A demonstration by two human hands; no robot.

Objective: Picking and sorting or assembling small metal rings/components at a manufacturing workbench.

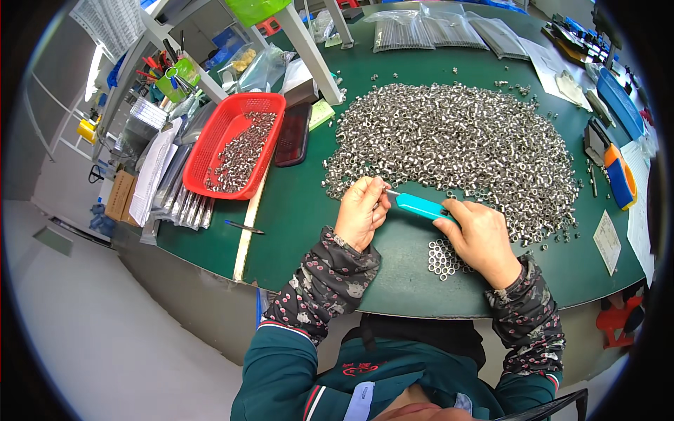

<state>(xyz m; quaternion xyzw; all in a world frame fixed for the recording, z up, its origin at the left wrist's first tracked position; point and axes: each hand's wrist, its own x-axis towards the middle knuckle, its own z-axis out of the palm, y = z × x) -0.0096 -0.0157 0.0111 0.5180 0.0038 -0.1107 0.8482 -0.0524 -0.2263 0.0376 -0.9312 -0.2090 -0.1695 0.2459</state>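
Note:
My right hand (484, 238) is wrapped round a teal-handled hand tool (420, 205) with a thin metal shaft, which points left. The shaft's end reaches the fingertips of my left hand (364, 210). That hand is closed in a pinch, and whatever lies between its fingers is too small and hidden to name. Beyond both hands spreads a large heap of small shiny metal rings (456, 140). A small flat group of similar rings (442, 259) lies beside my right hand, partly covered by it.
A red perforated basket (193, 165) with more metal pieces stands on the green table (316, 259) at the left, beside a dark phone (293, 137). A pen (244, 227) lies nearer. Bagged rods (400, 34) lie at the back; an orange-and-blue tape dispenser (621, 179) stands right.

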